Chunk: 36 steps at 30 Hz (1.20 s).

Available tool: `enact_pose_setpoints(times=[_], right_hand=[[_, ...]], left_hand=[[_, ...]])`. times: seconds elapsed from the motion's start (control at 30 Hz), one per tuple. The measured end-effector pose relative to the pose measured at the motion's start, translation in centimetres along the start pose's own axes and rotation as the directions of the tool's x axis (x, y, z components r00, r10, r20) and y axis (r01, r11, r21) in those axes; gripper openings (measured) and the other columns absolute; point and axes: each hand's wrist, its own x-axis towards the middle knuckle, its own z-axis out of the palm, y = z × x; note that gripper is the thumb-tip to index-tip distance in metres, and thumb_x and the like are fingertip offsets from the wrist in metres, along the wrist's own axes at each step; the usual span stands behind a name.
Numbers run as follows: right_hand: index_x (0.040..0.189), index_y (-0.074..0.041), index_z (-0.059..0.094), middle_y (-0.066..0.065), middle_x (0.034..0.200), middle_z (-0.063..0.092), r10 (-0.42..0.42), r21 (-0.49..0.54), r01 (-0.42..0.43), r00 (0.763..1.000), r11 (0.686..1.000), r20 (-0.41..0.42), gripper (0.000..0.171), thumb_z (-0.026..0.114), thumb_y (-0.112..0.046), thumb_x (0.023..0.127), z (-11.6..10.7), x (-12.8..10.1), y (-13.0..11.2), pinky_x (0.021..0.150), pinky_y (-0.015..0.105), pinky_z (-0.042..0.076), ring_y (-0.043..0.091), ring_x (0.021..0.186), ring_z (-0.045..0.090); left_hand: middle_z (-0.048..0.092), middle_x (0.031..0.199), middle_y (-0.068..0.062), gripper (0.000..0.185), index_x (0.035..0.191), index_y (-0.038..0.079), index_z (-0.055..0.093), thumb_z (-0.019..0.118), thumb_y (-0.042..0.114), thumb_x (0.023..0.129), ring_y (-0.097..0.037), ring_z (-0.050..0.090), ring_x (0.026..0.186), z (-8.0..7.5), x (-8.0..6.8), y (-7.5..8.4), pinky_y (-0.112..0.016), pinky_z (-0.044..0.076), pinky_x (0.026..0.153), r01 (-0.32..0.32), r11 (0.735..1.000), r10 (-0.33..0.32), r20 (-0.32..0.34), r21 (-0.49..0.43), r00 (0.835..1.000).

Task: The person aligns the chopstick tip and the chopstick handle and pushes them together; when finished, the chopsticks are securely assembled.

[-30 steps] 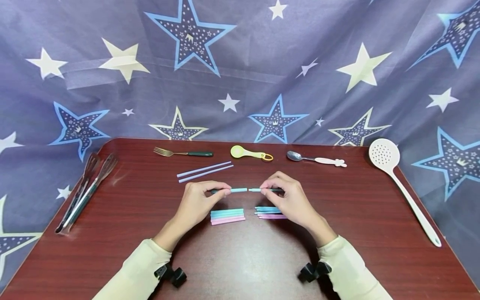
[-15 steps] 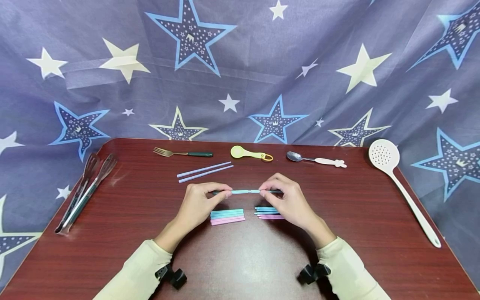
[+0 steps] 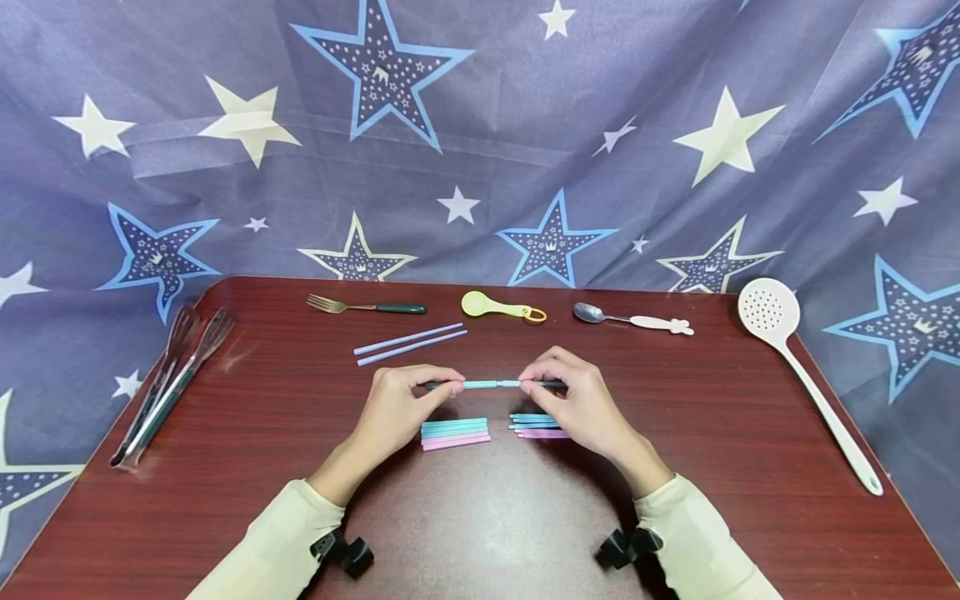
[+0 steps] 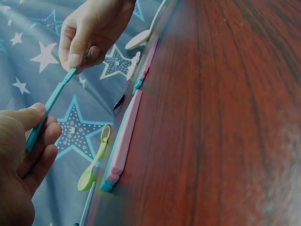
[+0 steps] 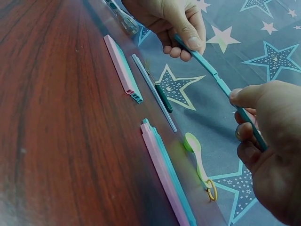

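My left hand [image 3: 401,404] pinches a teal chopstick half [image 3: 478,384] between thumb and fingers. Opposite it, my right hand [image 3: 577,404] pinches a second teal chopstick half [image 5: 225,86], and the two halves meet end to end in one line. A notch shows at their joint in the right wrist view. The pieces are held up over the table. Nearer the front lies a row of teal and pink chopstick halves [image 3: 454,432], just right of my left wrist. Another row of blue and pink halves [image 3: 534,422] lies partly hidden under my right hand.
Behind the hands lie two long lilac chopsticks [image 3: 408,337]. A fork [image 3: 367,307], a yellow measuring spoon [image 3: 498,307] and a white-handled spoon [image 3: 633,320] line the back edge. Metal tongs [image 3: 172,387] lie at the left, a white skimmer [image 3: 806,379] at the right. A star-patterned cloth [image 3: 480,150] hangs behind.
A second ago a small gap separated the two teal halves; since then their ends have come together. Over the last half second both hands have stayed nearly still.
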Motion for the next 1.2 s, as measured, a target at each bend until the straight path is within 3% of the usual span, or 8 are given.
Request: enact_pose_setpoints(times=[0.53, 0.83, 1.0, 1.2], right_hand=[[0.092, -0.013, 0.078, -0.004, 0.088, 0.069, -0.028, 0.013, 0.028, 0.999, 1.000, -0.017, 0.008, 0.079, -0.005, 0.090, 0.43, -0.09, 0.14, 0.063, 0.030, 0.049, 0.008, 0.080, 0.059], [0.094, -0.011, 0.078, -0.003, 0.089, 0.069, -0.028, 0.029, 0.028, 1.000, 0.999, -0.007, 0.009, 0.079, -0.004, 0.089, 0.75, -0.21, 0.21, 0.066, 0.027, 0.050, 0.011, 0.081, 0.061], [0.094, -0.013, 0.078, -0.003, 0.089, 0.069, -0.035, 0.020, 0.036, 0.999, 0.999, -0.018, 0.012, 0.081, -0.004, 0.087, 0.67, -0.25, 0.22, 0.065, 0.026, 0.050, 0.011, 0.080, 0.062], [0.094, -0.014, 0.078, -0.004, 0.089, 0.069, -0.028, 0.013, 0.029, 0.999, 1.000, -0.015, 0.011, 0.081, -0.005, 0.088, 0.60, -0.27, 0.06, 0.061, 0.026, 0.048, 0.008, 0.078, 0.060]], left_hand=[[0.081, 0.092, 0.005, 0.006, 0.094, 0.017, 0.084, 0.083, 0.018, 0.088, 0.000, 0.057, 0.059, 0.15, -0.16, -0.04, -0.019, 0.047, 0.054, -0.013, 1.000, 0.013, 0.007, -0.006, 1.000], [0.081, 0.091, 0.003, 0.006, 0.094, 0.017, 0.083, 0.082, 0.015, 0.089, 0.000, 0.067, 0.070, 0.30, -0.26, -0.31, -0.020, 0.054, 0.062, -0.015, 1.000, 0.015, -0.001, -0.015, 1.000], [0.081, 0.094, 0.005, 0.010, 0.097, 0.018, 0.083, 0.083, 0.019, 0.088, -0.002, 0.066, 0.069, 0.17, -0.19, -0.02, -0.026, 0.056, 0.062, 0.021, 0.998, -0.018, 0.043, -0.058, 0.999], [0.079, 0.097, 0.007, 0.013, 0.101, 0.019, 0.083, 0.083, 0.020, 0.088, -0.001, 0.069, 0.085, 0.12, -0.20, 0.08, -0.022, 0.056, 0.068, 0.009, 0.996, -0.002, 0.074, -0.084, 0.997]])
